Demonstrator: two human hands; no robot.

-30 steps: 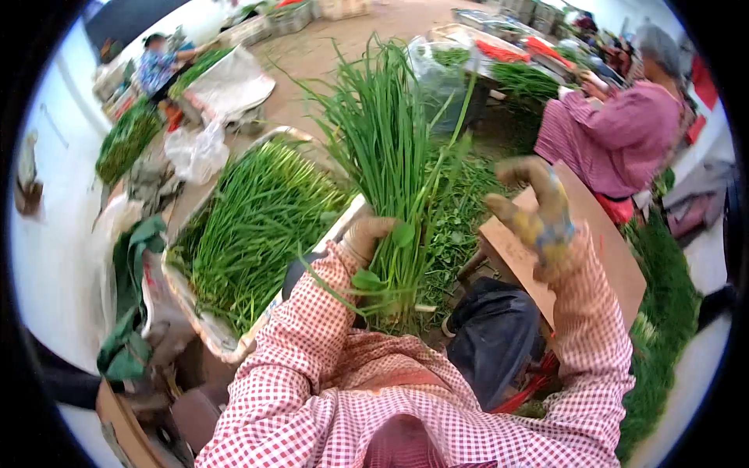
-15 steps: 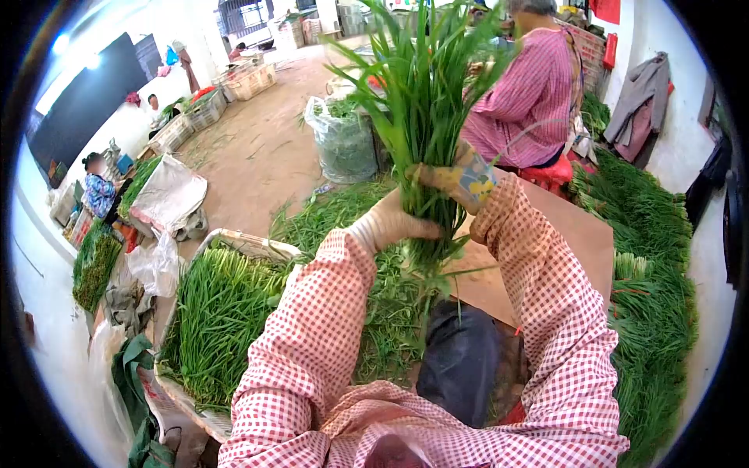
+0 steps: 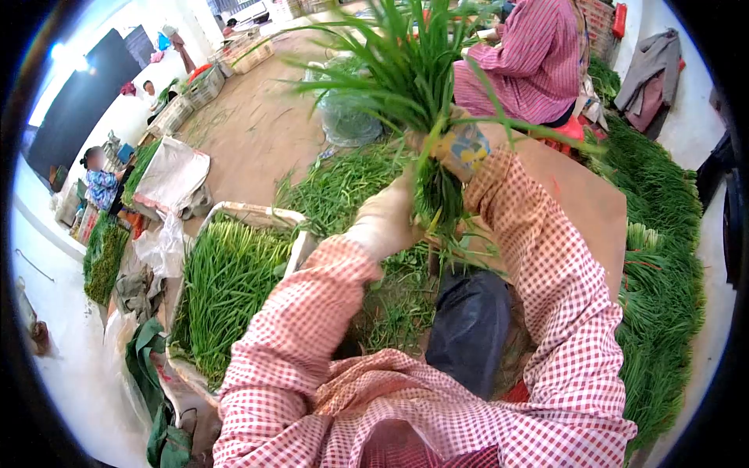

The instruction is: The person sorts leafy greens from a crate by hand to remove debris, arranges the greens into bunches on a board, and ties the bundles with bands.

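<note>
A bunch of long green leafy stalks (image 3: 413,78) is held up in front of me, its leaves fanned out at the top and blurred by motion. Around the bunch, at its middle, my gloved right hand (image 3: 452,144) is closed. Just below and to the left, my gloved left hand (image 3: 390,217) grips the lower part of the same bunch. Some loose leaves hang beneath the hands. A brown board (image 3: 577,187) lies behind and to the right of the bunch.
A white crate (image 3: 300,251) full of green stalks stands at the left. Cut greens (image 3: 335,183) cover the floor ahead. Stacked green bundles (image 3: 663,312) line the right side. A person in a pink striped top (image 3: 530,58) sits at the upper right; others sit farther left.
Since one second ago the bunch has been raised, and my right hand has come over from the right and closed on it. Over the last half second its leaves have swung left and spread.
</note>
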